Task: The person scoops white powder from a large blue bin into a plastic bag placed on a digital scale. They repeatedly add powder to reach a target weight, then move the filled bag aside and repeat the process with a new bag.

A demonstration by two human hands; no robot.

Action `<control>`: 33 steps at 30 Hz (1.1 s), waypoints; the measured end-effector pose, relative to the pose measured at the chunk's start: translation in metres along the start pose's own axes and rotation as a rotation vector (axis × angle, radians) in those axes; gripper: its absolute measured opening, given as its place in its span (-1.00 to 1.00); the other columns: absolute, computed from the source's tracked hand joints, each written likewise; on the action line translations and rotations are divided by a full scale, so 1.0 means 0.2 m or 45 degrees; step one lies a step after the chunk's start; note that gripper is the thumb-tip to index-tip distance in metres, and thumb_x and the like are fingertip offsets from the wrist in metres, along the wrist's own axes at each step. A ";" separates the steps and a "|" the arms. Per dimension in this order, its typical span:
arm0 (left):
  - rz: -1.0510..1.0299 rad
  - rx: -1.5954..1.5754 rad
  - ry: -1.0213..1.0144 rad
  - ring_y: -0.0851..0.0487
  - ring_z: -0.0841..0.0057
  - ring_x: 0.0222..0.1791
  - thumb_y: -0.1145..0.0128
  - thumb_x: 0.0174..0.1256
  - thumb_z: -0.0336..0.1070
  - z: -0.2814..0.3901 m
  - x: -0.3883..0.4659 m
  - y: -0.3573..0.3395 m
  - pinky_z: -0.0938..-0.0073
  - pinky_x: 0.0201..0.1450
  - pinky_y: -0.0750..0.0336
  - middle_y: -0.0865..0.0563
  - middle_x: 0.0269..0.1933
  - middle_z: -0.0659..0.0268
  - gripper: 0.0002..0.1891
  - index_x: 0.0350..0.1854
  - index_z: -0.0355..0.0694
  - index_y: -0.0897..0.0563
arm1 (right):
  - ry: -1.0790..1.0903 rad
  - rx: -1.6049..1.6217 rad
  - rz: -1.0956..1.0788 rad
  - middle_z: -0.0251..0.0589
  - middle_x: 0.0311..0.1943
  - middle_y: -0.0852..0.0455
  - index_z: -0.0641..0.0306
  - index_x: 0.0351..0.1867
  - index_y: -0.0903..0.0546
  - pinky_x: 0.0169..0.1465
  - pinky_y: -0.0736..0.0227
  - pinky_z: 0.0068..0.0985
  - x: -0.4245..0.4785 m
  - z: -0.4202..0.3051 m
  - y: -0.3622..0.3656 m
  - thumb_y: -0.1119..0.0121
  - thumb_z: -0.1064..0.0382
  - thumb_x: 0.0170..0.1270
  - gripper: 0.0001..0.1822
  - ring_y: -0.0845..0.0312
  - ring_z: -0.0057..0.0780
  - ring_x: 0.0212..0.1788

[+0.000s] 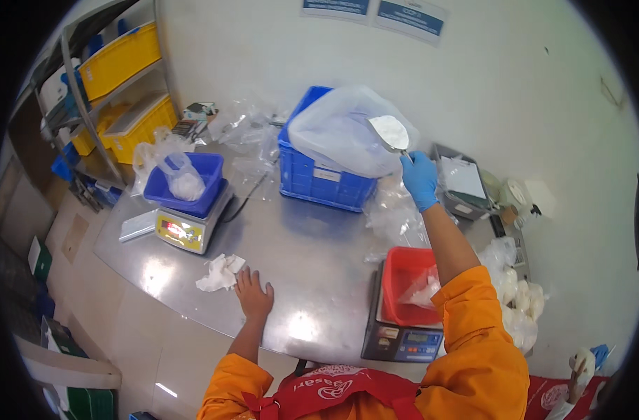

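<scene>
My right hand (420, 178), in a blue glove, grips the handle of a metal scoop (390, 132) heaped with white powder. The scoop is over the edge of a large translucent plastic bag (340, 128) that lines a blue crate (324, 184). Bare, my left hand (254, 295) lies on the steel table (303, 252) beside crumpled white tissue (221, 272). A red basin (403, 273) with a bag of white contents (423, 290) sits on the right scale (403, 344). On the left scale (180, 233) is a blue basin (209, 170) holding a plastic bag of white material (185, 184).
Loose clear plastic bags (400, 210) lie right of the crate. A grey bin with a clipboard (461, 178) and several filled bags (521, 299) line the right side. A metal shelf with yellow bins (122, 58) stands left. Part of another person (582, 373) shows at lower right.
</scene>
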State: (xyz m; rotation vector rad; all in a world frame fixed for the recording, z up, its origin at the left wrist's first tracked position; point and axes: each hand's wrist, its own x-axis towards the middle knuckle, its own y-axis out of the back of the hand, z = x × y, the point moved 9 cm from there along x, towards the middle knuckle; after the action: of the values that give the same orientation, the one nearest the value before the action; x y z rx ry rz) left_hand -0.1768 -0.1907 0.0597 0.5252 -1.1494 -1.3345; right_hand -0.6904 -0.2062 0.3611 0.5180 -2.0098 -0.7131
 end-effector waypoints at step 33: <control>-0.901 -0.456 -0.906 -0.51 -0.13 0.45 -0.17 0.18 -0.48 2.38 -0.29 -0.03 0.02 0.45 -0.50 -0.40 0.56 -0.06 -0.25 0.54 -0.15 -0.45 | 0.123 -0.398 -0.715 -0.18 -0.37 -0.79 0.04 -0.26 -0.69 -0.21 -0.60 -0.11 -1.36 0.80 1.11 -0.44 0.00 0.23 -0.76 -0.76 -0.06 -0.28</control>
State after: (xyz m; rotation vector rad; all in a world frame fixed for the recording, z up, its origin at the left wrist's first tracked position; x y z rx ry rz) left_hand -0.5819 0.0026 0.2264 0.1794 -1.2839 -2.4168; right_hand -0.7108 0.1683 0.2725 0.9205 -1.6226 -1.2890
